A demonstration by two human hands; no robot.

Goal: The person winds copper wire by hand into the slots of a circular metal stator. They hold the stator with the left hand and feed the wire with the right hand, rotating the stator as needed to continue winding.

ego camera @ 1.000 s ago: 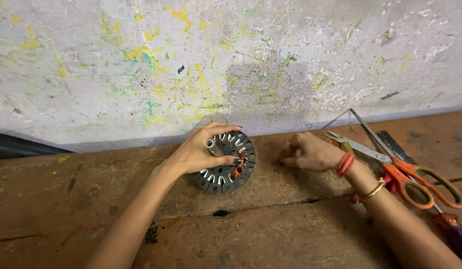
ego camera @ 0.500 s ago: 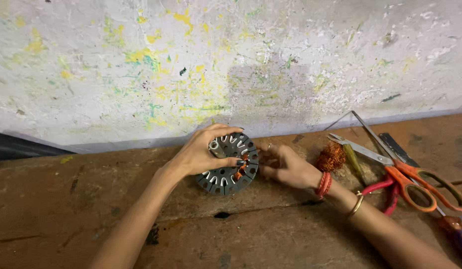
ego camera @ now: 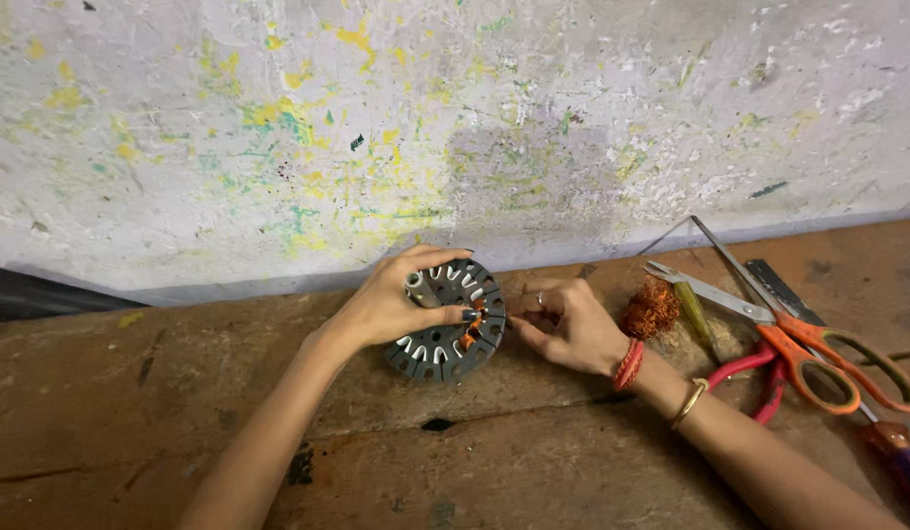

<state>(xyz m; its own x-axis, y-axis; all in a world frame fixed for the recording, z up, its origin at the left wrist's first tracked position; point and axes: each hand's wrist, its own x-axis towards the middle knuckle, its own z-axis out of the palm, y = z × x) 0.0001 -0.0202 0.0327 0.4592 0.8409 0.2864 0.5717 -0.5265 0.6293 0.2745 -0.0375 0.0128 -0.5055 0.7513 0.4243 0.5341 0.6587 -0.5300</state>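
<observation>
On the brown counter [ego camera: 131, 412], the left hand [ego camera: 396, 299] lies over a round dark stator [ego camera: 447, 322] near the wall, its fingers curled around the central shaft and upper rim. The right hand [ego camera: 568, 324] touches the stator's right edge, fingertips pressed together there; what they pinch is too small to tell. Further right lie a copper wire bundle [ego camera: 653, 306] and orange-handled scissors [ego camera: 818, 348].

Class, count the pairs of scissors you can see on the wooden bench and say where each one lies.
1: the orange-handled scissors lie open at the bench's right end, right of the copper wire bundle.
</observation>
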